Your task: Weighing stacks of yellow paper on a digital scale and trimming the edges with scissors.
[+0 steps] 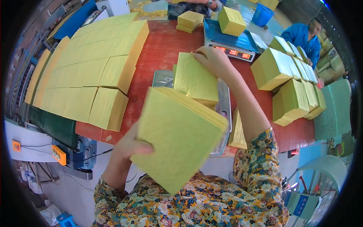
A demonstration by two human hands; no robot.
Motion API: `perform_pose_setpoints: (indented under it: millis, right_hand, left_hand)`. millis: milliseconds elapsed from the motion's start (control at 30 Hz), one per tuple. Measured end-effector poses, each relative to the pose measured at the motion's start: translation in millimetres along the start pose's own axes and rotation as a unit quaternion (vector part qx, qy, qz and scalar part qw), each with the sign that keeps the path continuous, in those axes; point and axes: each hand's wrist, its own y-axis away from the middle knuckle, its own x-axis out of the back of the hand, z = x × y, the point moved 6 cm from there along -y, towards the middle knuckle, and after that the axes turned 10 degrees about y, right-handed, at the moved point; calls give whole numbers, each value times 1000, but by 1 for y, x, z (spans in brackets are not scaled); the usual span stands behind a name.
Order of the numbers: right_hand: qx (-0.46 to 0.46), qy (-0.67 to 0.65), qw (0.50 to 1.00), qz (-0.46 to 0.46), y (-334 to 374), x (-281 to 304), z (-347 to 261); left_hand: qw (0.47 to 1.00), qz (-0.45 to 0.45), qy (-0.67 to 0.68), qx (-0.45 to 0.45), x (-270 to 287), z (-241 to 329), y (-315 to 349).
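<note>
Your left hand (129, 144) is gripping a rectangular yellow paper stack (181, 140); right hand (214, 62), grip unclear, seemingly portioning another (194, 79), next needing separation.

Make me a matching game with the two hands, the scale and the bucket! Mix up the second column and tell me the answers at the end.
Things
1. Left hand
2. Right hand
3. Scale
4. Bucket

Places and states
A. Has glowing red digits
B. Touching the far edge of the stack behind
C. Blue, and beyond the red table
D. Holding the tilted yellow stack in front

Right pairs: 1-D, 2-B, 3-A, 4-C
</note>
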Motion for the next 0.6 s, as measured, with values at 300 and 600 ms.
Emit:
perform_pose_setpoints:
  millis: [300, 600]
  right_hand:
    - [206, 10, 973, 105, 95, 52, -102]
    - [228, 103, 967, 51, 116, 42, -97]
  left_hand:
    - [941, -203, -233, -137, -34, -7, -27]
    - [951, -184, -224, -107, -21, -18, -27]
